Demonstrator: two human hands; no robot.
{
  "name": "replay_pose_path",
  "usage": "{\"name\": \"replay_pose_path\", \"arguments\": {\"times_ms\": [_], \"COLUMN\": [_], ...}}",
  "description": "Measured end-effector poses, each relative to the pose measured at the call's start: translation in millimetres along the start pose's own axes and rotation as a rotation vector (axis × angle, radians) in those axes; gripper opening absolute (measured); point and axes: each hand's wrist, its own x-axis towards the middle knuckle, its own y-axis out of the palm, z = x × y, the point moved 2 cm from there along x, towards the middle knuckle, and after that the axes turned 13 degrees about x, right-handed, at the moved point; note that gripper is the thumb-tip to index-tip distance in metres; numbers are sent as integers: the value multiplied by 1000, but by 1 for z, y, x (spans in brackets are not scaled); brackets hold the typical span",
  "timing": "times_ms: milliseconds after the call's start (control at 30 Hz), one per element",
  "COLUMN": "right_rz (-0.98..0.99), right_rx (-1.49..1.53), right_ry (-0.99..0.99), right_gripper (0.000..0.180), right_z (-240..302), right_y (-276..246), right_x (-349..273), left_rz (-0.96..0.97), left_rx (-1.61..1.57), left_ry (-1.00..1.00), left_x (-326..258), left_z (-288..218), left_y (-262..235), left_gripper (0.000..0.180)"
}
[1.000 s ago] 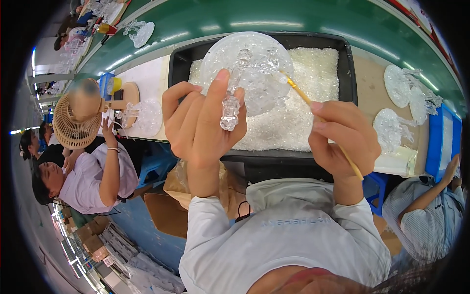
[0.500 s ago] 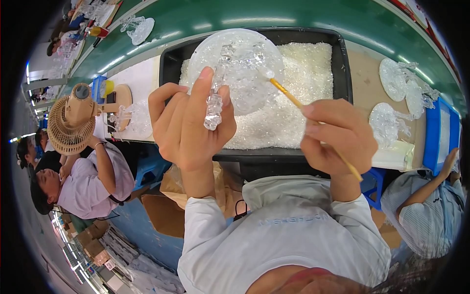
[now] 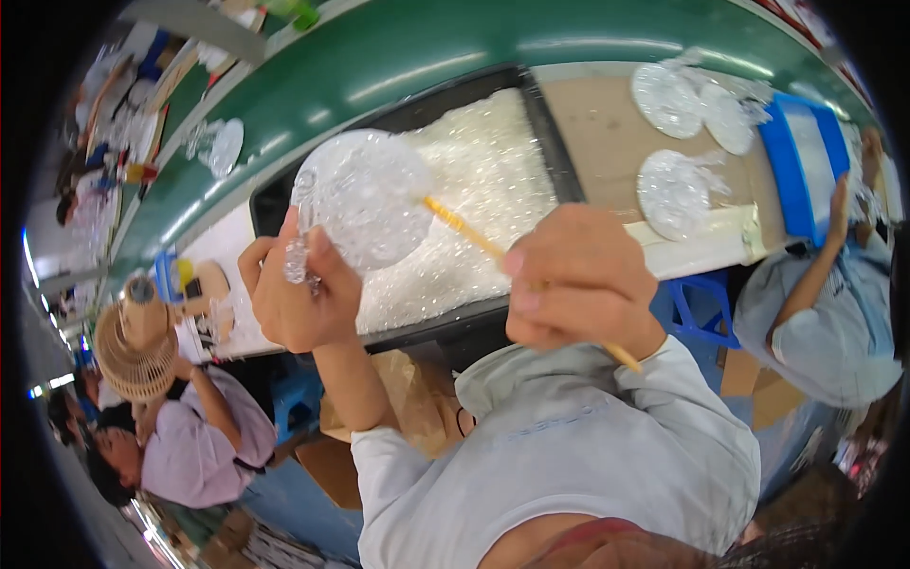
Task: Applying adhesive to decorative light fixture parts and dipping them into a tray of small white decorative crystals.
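The round dish (image 3: 365,204) is clear and colourless, with a bumpy, sparkling cut-glass pattern, and the thin stick (image 3: 464,230) against it is yellow-orange. The tray (image 3: 545,142) behind them is black, filled with glittering white-clear crystal bits (image 3: 474,218). The desk (image 3: 607,142) is light tan, with a glossy green band (image 3: 398,57) along its far side. Three more clear patterned dishes (image 3: 675,190) lie to the right, beside a bright blue bin (image 3: 791,166). The sleeves (image 3: 569,455) are pale grey. A blue stool (image 3: 701,308) stands under the desk. To the near left, a woven straw-coloured hat (image 3: 133,351) shows above a pale lilac shirt (image 3: 190,455).
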Motion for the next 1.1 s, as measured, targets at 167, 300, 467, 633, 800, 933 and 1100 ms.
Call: {"name": "replay_pose_path", "arguments": {"times_ms": [167, 300, 467, 633, 800, 933, 1100], "right_rz": [-27, -15, -131, -76, -174, -262, -272], "right_rx": [114, -13, -301, -453, -564, -567, -243], "right_ry": [-170, -228, -281, -288, -163, -71, 22], "right_gripper": [15, 14, 11, 11, 10, 15, 27], "right_z": [25, 50, 79, 106, 115, 129, 117], "right_y": [-36, -72, -130, -163, -170, -174, -165], "right_x": [-1, -10, -22, -32, -42, -57, -67], "left_rz": [120, 176, 296, 406, 706, 796, 780], "left_rx": [-70, -282, -631, -903, -1069, -1164, -904], "left_ry": [52, -15, 34, 360, 440, 595, 635], "left_x": [37, 87, 134, 157, 106, 59, 86], "left_z": [-10, -54, -155, -292, -395, -449, -398], "left_y": [14, 50, 97, 127, 174, 194, 174], "left_gripper": [13, 15, 15, 22, 24, 25, 20]}}
